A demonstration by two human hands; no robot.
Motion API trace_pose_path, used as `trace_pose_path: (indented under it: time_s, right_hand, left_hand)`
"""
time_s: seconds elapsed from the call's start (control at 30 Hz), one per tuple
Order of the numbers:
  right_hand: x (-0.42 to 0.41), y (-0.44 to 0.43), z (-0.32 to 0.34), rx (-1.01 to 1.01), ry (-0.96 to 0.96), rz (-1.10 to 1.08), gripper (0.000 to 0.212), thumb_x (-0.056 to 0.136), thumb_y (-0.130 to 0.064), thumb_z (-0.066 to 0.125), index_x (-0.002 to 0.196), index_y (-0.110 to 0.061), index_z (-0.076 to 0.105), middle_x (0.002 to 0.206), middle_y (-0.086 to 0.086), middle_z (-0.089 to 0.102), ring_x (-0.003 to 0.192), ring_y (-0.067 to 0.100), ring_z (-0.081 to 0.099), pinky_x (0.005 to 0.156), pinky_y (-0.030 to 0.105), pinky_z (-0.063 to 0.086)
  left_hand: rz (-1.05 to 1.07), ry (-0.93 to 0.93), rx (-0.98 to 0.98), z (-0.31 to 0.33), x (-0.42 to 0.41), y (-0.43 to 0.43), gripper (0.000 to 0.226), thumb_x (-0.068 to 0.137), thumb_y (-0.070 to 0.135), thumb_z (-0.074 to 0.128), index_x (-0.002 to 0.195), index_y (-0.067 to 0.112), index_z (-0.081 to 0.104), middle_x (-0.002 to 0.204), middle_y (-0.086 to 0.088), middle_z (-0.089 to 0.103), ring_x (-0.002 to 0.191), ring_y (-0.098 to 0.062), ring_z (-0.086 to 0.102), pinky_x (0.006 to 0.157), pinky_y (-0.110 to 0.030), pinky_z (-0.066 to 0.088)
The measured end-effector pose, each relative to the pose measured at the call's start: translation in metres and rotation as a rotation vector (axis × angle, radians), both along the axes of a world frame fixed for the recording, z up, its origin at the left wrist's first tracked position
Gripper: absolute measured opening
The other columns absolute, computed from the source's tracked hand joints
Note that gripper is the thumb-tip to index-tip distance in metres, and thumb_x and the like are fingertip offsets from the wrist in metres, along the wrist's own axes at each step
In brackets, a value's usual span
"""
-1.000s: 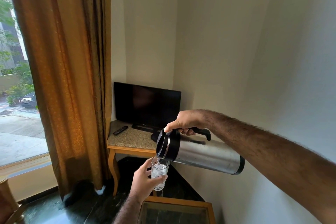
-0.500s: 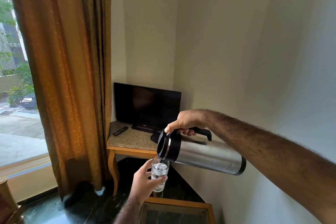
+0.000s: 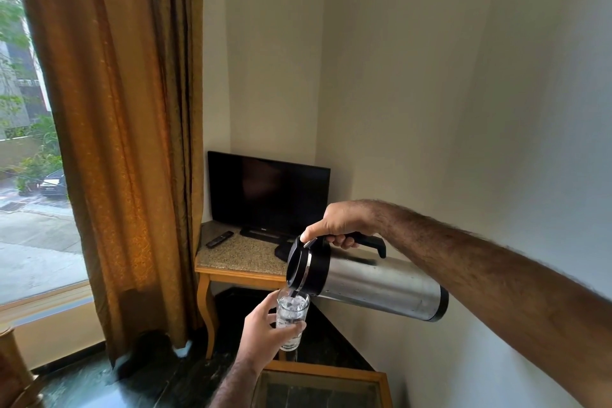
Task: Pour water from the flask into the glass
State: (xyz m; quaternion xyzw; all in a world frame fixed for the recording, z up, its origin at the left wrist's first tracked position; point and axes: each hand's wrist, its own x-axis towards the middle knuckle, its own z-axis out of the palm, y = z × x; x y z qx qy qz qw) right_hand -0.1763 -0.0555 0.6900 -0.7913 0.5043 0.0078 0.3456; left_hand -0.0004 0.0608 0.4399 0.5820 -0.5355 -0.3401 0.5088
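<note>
A steel flask (image 3: 381,286) with a black lid and handle lies nearly level in the air, its spout pointing left and down. My right hand (image 3: 337,225) grips its black handle, thumb on the lid lever. Just under the spout is a clear glass (image 3: 291,318), upright and mostly full of bubbling water, with water running into it. My left hand (image 3: 261,334) holds the glass from the left and below, fingers wrapped around its lower half.
Behind the flask a stone-topped wooden table (image 3: 238,255) carries a dark TV (image 3: 268,192) and a remote (image 3: 219,239). A glass-topped wooden table (image 3: 321,384) sits below the glass. A brown curtain (image 3: 126,142) and a window hang at the left; walls close in at the right.
The water level in the glass has risen. The flask's lid end has shifted slightly right and down, closer to the glass rim. Both hands keep their grips.
</note>
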Motion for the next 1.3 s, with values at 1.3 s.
trace_pose_path:
  time_s: [1.3]
  right_hand:
    - [-0.069, 0.014, -0.056, 0.15, -0.443, -0.199, 0.063, 0.077, -0.076, 0.074, 0.052, -0.023, 0.052, 0.053, -0.003, 0.043, 0.047, 0.016, 0.039, 0.05, 0.027, 0.038]
  left_hand:
    - [0.028, 0.029, 0.037, 0.009, 0.006, -0.005, 0.077, 0.061, 0.032, 0.099, 0.126, 0.046, 0.061, 0.115, 0.017, 0.075, 0.108, -0.014, 0.072, 0.089, -0.04, 0.063]
